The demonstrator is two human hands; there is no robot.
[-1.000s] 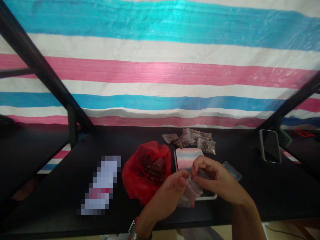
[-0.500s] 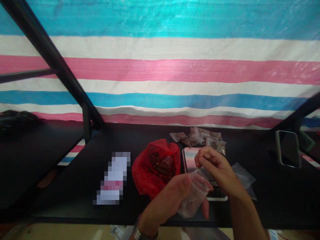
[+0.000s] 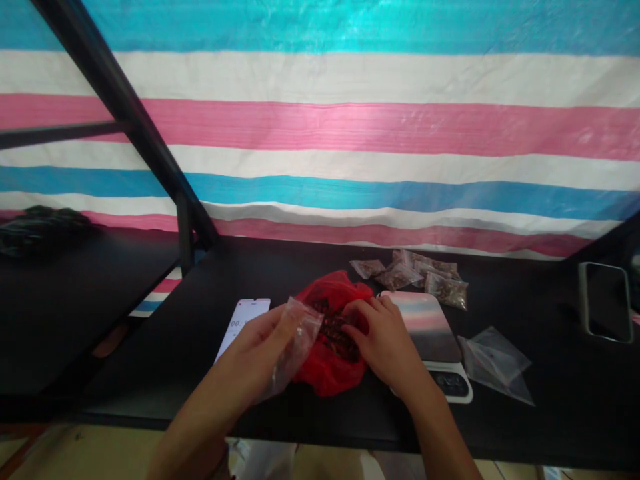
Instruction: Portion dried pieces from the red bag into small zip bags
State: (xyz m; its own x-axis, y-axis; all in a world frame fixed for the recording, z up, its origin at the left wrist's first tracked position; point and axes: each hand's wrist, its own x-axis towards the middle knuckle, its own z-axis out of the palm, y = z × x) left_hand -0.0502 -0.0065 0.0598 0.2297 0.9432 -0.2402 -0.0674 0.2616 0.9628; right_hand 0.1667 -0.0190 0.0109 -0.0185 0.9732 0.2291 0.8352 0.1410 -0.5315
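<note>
My left hand (image 3: pixel 267 340) pinches a small clear zip bag (image 3: pixel 300 340) near its top, beside the left rim of a red plastic bag (image 3: pixel 330 383). Dark brown dried pieces (image 3: pixel 330 327) fill the red bag's open mouth. My right hand (image 3: pixel 377 333) reaches into that mouth from the right, fingers curled and thumb bent toward them. What its fingertips close on is hidden. Just right of this hand lies a digital kitchen scale (image 3: pixel 433 327) with a shiny plate and a dark display.
Several filled zip bags (image 3: pixel 445 291) lie behind the scale, and flat clear bags (image 3: pixel 495 360) to its right. One phone (image 3: pixel 250 313) lies left of the red bag; another (image 3: pixel 606 303) is at far right. Black frame bars (image 3: pixel 125 120) and a striped sheet (image 3: pixel 350 127) stand behind the black table (image 3: pixel 150 373).
My right hand has left the zip bag above the scale and moved left into the red bag. My left hand has carried the zip bag left. The view has shifted slightly.
</note>
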